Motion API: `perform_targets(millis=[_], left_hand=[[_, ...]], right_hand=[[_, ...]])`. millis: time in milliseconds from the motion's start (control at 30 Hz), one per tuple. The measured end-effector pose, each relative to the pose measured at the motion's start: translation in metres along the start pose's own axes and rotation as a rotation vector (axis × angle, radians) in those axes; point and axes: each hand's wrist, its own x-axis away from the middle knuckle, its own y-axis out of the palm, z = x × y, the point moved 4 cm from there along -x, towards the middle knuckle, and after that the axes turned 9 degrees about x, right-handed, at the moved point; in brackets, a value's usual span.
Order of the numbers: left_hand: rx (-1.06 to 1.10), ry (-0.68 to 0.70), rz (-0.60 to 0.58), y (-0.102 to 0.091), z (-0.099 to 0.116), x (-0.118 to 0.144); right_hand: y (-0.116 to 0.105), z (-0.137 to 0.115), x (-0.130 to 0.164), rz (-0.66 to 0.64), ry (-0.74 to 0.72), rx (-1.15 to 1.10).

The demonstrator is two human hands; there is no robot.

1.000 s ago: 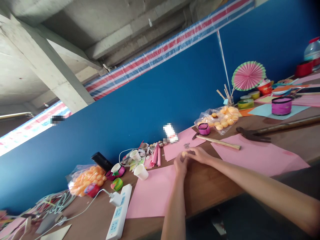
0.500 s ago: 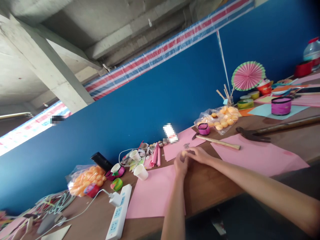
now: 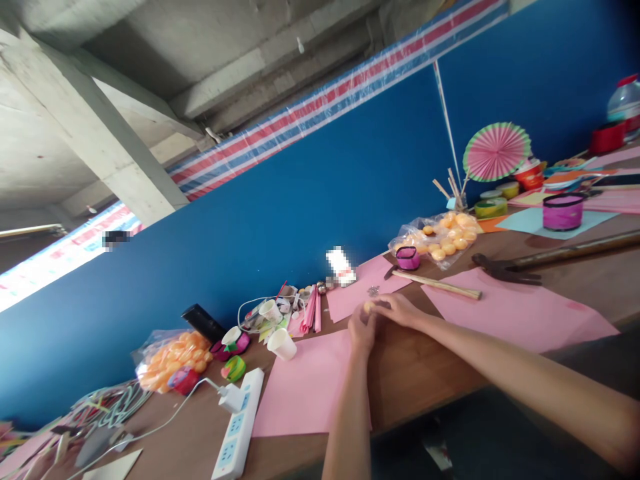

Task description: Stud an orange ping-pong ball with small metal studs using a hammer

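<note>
My left hand (image 3: 361, 331) and my right hand (image 3: 397, 309) meet over the wooden table (image 3: 415, 370), fingers curled together around a small orange ball (image 3: 369, 307) that shows between the fingertips. Most of the ball is hidden by the fingers. The hands hover between two pink paper sheets, one (image 3: 303, 390) on the near left and one (image 3: 356, 290) just behind them.
Bags of orange balls lie at the left (image 3: 167, 360) and at the back right (image 3: 443, 239). A white power strip (image 3: 240, 427), paper cups (image 3: 281, 344), a wooden stick (image 3: 437, 285), a pink tape roll (image 3: 563, 211) and a pink paper fan (image 3: 496, 151) stand along the blue wall.
</note>
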Motion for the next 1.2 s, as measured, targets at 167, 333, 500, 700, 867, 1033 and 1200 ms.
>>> perform_targets(millis=[167, 333, 500, 700, 867, 1033, 1200], left_hand=[[-0.025, -0.029, -0.019, 0.000, 0.000, 0.000], [-0.078, -0.045, -0.065, 0.002, 0.001, 0.001], [-0.058, -0.036, -0.115, 0.003, 0.002, 0.001], [-0.009, -0.036, 0.011, -0.001, 0.004, 0.002], [0.000, -0.042, 0.044, -0.003, 0.005, 0.003], [-0.003, 0.015, -0.073, 0.002, 0.009, 0.003], [-0.168, -0.012, -0.097, 0.000, 0.010, 0.004]], right_hand=[[0.001, 0.000, 0.000, -0.010, -0.005, -0.011], [0.002, 0.003, 0.000, -0.009, -0.001, 0.000], [0.003, 0.005, -0.001, -0.003, -0.003, 0.000], [0.003, 0.004, -0.001, 0.003, -0.003, 0.002], [0.004, 0.005, -0.002, 0.010, 0.004, 0.010], [0.005, 0.007, -0.002, 0.012, 0.021, 0.019], [0.006, 0.009, -0.002, 0.016, 0.020, 0.024]])
